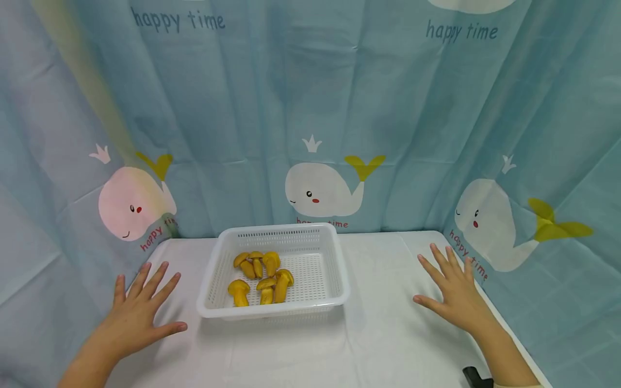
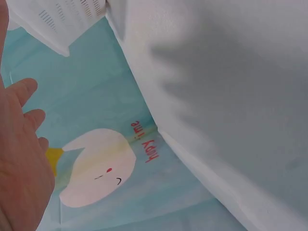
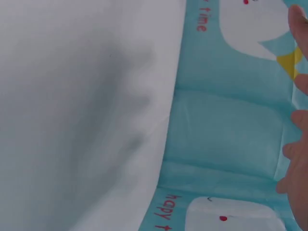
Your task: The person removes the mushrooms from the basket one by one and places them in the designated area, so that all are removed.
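Note:
A white plastic basket point(image 1: 317, 308) with slotted walls stands on the table, a little left of the middle. Several yellow-brown mushrooms point(image 1: 281, 285) lie in its left half. My left hand point(image 1: 133, 320) hovers over the table to the left of the basket, fingers spread, holding nothing. On the far side, my right hand point(image 1: 458, 296) is likewise spread above the table, well to the right of the basket. In the left wrist view a corner of the basket point(image 2: 53, 24) shows at the top. Shadows of the fingers fall on the cloth in both wrist views.
A white cloth point(image 1: 388, 334) covers the table. Blue curtains with whale prints point(image 1: 325, 191) hang along the back and both sides. A black object point(image 1: 473, 377) lies partly in view beside the right forearm at the bottom edge.

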A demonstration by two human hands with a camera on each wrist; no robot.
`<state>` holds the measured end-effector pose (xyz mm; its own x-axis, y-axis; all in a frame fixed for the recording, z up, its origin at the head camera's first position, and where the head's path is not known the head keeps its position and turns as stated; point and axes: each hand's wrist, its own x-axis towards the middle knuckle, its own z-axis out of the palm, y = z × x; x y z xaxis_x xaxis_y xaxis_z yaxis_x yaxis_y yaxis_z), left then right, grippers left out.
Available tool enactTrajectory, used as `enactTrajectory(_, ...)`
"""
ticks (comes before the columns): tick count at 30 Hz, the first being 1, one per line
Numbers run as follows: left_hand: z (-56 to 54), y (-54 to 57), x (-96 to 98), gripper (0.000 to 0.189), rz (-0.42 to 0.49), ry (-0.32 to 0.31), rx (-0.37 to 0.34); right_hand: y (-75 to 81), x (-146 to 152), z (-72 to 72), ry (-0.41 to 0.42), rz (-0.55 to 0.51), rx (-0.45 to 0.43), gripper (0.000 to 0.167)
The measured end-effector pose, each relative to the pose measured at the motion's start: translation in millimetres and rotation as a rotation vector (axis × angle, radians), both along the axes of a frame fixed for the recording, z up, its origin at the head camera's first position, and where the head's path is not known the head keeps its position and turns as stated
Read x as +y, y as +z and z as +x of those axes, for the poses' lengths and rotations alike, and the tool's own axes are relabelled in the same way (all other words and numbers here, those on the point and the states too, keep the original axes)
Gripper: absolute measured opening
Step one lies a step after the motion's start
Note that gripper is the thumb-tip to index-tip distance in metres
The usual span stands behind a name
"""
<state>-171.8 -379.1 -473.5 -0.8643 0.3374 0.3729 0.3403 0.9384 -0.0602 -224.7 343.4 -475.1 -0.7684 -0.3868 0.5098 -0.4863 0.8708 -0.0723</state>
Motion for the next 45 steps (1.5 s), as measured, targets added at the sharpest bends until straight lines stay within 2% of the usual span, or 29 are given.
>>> enactTrajectory(7, -2.6, -2.1, 3.4, 0.119, 0.003, 0.010, -0.003, 8.0, -19.3, -8.7, 0.016, 0.031, 0.010, 0.098)
enactTrajectory(13, -4.0, -4.1, 13.1, 0.118, 0.056, 0.046, -0.061, 19.0, -35.7, -12.0, 0.026, 0.046, 0.020, 0.093)
enactTrajectory(18, -5.8, -6.5, 20.9, 0.117, 0.173, 0.025, -0.103, 27.6, -49.1, -14.7, 0.039, 0.049, 0.021, 0.088)
enactTrajectory(28, -11.5, -11.5, 34.4, 0.111, 0.508, -0.067, -0.204, 38.4, -75.2, -22.6, 0.078, 0.031, 0.018, 0.083)
enactTrajectory(31, -11.7, -10.3, 39.2, 0.111, 0.584, -0.056, -0.257, 41.3, -82.6, -26.6, 0.091, 0.021, 0.015, 0.082)
enactTrajectory(36, -14.0, -7.4, 48.3, 0.110, 0.679, 0.008, -0.350, 47.1, -95.7, -33.9, 0.124, 0.004, -0.004, 0.081)
enactTrajectory(40, -16.3, -9.5, 53.6, 0.105, 0.757, 0.026, -0.387, 49.9, -105.7, -39.6, 0.154, -0.004, -0.020, 0.079)
enactTrajectory(45, -15.1, -13.2, 60.6, 0.098, 0.848, 0.003, -0.397, 52.4, -119.6, -46.5, 0.181, -0.011, -0.044, 0.078)
